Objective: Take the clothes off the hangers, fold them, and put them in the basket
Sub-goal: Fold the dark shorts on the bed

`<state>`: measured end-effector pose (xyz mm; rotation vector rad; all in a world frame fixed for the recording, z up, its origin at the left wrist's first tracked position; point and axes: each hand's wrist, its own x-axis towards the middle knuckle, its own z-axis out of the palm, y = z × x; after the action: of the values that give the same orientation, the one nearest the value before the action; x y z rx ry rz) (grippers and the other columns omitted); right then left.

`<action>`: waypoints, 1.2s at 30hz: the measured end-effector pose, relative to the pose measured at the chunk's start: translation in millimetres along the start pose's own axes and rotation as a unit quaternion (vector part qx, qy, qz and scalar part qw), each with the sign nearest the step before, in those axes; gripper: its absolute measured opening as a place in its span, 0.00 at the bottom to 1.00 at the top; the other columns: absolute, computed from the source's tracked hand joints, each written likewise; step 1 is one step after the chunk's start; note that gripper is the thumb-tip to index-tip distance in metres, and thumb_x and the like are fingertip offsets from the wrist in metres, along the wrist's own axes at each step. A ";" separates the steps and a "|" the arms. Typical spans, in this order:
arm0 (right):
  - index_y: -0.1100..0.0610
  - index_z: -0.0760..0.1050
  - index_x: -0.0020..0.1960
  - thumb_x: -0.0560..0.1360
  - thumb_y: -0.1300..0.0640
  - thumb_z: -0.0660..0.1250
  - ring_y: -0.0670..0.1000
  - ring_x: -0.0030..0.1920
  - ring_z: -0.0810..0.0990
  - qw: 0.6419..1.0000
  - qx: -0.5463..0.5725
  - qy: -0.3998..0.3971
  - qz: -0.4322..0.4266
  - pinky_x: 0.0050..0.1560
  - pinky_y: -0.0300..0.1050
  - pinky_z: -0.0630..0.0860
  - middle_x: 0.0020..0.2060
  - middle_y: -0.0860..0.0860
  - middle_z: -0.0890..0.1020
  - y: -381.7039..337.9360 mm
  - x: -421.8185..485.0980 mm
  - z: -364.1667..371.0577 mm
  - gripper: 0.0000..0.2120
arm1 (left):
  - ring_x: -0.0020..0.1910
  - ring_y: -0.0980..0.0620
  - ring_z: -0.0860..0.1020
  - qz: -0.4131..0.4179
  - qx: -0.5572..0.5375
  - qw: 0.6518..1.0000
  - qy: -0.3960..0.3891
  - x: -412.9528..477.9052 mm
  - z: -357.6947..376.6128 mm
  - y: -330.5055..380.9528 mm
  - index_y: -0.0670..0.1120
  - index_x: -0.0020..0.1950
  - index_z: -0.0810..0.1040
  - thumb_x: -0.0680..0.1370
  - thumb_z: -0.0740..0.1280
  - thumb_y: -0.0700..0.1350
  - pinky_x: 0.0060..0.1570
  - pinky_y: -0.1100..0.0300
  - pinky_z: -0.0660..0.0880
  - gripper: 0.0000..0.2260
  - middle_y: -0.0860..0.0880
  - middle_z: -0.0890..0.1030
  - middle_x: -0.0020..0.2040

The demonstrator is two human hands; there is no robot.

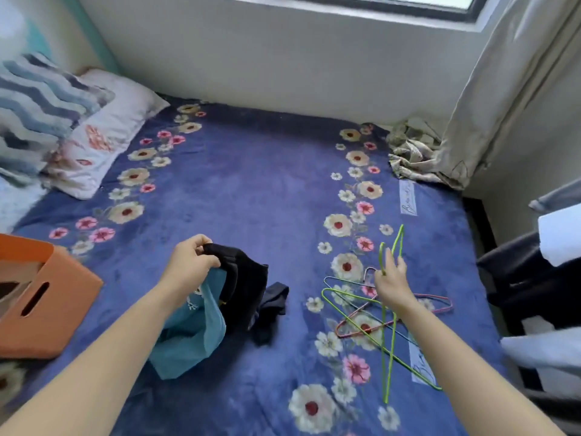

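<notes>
1. Your left hand [192, 262] is gripping the black garment [245, 287] by a bunched upper edge, fingers curled round the cloth; your right hand [391, 282] is pinching the green hanger [381, 258] near its hook, fingers mostly straight, so the hold looks light.
2. The black garment is hanging from your left hand near the middle of the bed, trailing onto the blanket [251, 184]; a blue garment [191, 335] is lying under it, partly beneath your left forearm.
3. You are probably setting the freed hanger aside; lower it onto the hanger pile [440, 305] just beneath your right hand rather than dropping it, since loose wire snags cloth.
4. Then bring the right hand across to the garment's other corner; shaking it flat on the open blanket far of the blue garment should be giving you cleaner folds.
5. The basket [47, 325] is sitting at the near left edge, beside your left arm; keep the folded piece compact, as its opening is only partly in view.
6. A pillow [103, 143] is lying far left.
</notes>
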<state>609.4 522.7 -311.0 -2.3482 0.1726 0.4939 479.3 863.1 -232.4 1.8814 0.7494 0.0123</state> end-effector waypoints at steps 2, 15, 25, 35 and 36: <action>0.64 0.60 0.75 0.80 0.65 0.56 0.64 0.70 0.67 0.998 -0.009 0.040 0.041 0.64 0.51 0.66 0.71 0.68 0.63 41.2 18.8 7.3 0.24 | 0.35 0.48 0.68 -0.014 0.004 1.000 -0.011 1.2 14.5 -1.9 0.43 0.41 0.71 0.73 0.65 0.29 0.35 0.56 0.63 0.09 0.45 0.74 0.35; 0.65 0.74 0.63 0.74 0.61 0.69 0.64 0.62 0.75 0.973 0.005 0.153 0.173 0.60 0.53 0.70 0.59 0.64 0.79 101.5 67.3 -11.4 0.19 | 0.27 0.59 0.68 -0.028 0.015 0.999 0.017 -14.0 21.0 1.4 0.42 0.44 0.75 0.73 0.58 0.25 0.27 0.70 0.63 0.14 0.49 0.71 0.31; 0.50 0.62 0.71 0.59 0.39 0.77 0.49 0.68 0.68 0.908 -0.039 -0.400 -0.117 0.65 0.46 0.69 0.65 0.45 0.68 -51.6 -77.0 140.5 0.47 | 0.36 0.46 0.63 0.006 0.018 0.999 0.028 -50.6 -46.7 13.8 0.52 0.45 0.79 0.72 0.60 0.32 0.34 0.56 0.57 0.16 0.45 0.71 0.31; 0.56 0.78 0.40 0.78 0.63 0.63 0.50 0.37 0.75 0.965 0.165 -0.148 -0.144 0.35 0.42 0.70 0.34 0.51 0.78 -178.3 -75.8 101.1 0.11 | 0.38 0.48 0.74 0.081 0.108 0.990 0.036 -47.2 -162.0 27.1 0.49 0.43 0.80 0.81 0.57 0.39 0.38 0.57 0.65 0.13 0.44 0.75 0.38; 0.56 0.79 0.40 0.78 0.61 0.63 0.50 0.36 0.76 0.962 0.170 -0.129 -0.170 0.36 0.42 0.72 0.34 0.52 0.80 -197.7 -80.3 82.4 0.10 | 0.44 0.50 0.77 0.079 0.110 0.991 -0.006 -44.5 -174.5 30.0 0.49 0.41 0.81 0.81 0.62 0.46 0.43 0.58 0.68 0.12 0.49 0.79 0.41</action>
<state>562.3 722.3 -209.7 -1.9036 -0.2472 0.5435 398.8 978.6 -116.3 2.1458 0.6103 0.0190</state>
